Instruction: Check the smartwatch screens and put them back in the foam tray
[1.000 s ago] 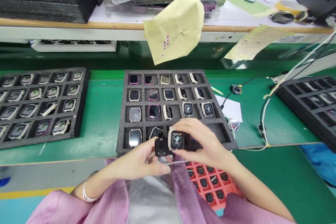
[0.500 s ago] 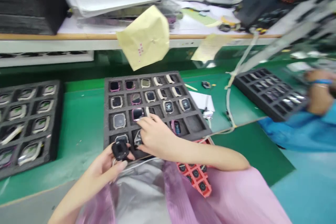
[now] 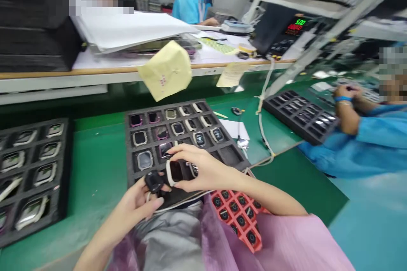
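At the watch line, seen from my head camera: my left hand (image 3: 137, 204) pinches a small black module (image 3: 154, 181) between thumb and fingers, while my right hand (image 3: 206, 170) grips a cream-rimmed watch (image 3: 174, 172) by its edges. The two pieces sit just beside each other, over the near edge of a black foam tray (image 3: 231, 155) of watches on the green table (image 3: 98, 156). A red tray (image 3: 239, 216) of round parts rests on my lap. At right, a co-worker's blue sleeve (image 3: 365, 135) lies beside another foam tray (image 3: 281, 120).
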`<state>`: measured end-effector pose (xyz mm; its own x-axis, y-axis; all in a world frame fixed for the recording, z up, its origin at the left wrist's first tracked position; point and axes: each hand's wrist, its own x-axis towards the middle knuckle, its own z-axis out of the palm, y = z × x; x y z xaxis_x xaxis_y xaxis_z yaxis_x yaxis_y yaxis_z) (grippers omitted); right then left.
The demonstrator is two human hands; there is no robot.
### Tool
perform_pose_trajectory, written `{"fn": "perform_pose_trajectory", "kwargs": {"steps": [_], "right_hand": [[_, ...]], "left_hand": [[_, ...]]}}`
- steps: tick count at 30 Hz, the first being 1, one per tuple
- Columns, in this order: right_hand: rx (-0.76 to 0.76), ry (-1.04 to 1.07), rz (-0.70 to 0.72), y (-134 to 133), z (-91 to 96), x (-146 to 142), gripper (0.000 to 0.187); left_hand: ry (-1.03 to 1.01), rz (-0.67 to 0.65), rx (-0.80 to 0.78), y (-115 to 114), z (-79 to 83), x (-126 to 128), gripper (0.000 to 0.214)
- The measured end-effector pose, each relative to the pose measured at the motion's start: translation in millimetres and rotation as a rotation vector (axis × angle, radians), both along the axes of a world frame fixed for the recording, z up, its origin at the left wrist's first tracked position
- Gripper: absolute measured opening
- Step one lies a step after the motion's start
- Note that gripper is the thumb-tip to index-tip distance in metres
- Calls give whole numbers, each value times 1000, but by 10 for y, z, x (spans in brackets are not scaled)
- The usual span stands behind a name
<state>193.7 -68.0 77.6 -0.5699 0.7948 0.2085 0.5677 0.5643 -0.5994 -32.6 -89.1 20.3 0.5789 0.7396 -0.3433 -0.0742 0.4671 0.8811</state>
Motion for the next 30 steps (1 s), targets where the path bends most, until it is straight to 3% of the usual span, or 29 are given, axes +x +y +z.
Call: {"fn": "perform_pose_trajectory", "kwargs": {"steps": [4, 8, 13, 18, 23, 30], "right_hand": [[100, -24, 88, -13, -88, -140, 36], [152, -100, 143, 51, -200, -201, 40], [188, -179, 214, 152, -132, -209, 34], [140, -191, 256, 187, -89, -243, 34], [101, -79, 224, 150, -213, -221, 35], [16, 12, 168, 111, -329, -179, 38]], "left_hand": [[-157, -28, 12, 138, 39, 112, 53], [-99, -16, 48, 194, 11, 126, 46], [-39, -17, 79, 184, 8, 133, 37], [-20, 39, 70, 174, -37, 152, 31], [-29, 92, 82, 157, -64, 168, 29], [-24, -2, 12, 142, -62, 100, 37]]}}
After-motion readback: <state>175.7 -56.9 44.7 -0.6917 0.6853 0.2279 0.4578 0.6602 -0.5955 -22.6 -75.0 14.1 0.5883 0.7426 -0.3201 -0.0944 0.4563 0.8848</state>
